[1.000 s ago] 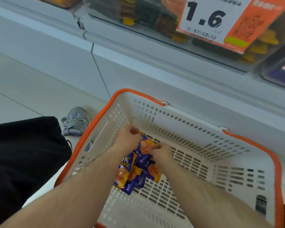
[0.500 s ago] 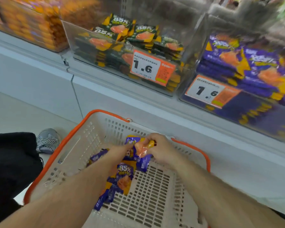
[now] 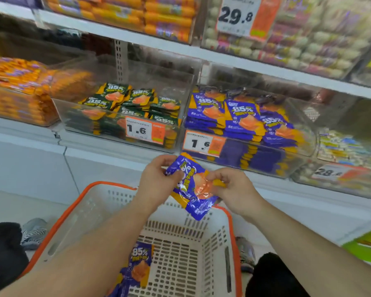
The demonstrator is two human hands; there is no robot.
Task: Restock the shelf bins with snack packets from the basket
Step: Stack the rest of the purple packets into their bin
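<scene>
Above the white orange-rimmed plastic basket point(image 3: 79, 211), left hand point(image 3: 156, 181) and right hand point(image 3: 234, 189) pinched purple foil snack packets point(image 3: 193, 189), not yet binned in the nearly full clear purple-packet shelf bin point(image 3: 266, 155); more purple packets point(image 3: 137, 266) left in basket.

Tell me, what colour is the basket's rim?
Orange, on a white basket; the head view shows it.

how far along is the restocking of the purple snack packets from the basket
Done: the purple bin on the shelf already looks well stocked. In hand: the left hand and right hand hold a bunch of purple packets above the basket, not yet in the bin. Left: at least one more purple packet lies in the basket.
</scene>
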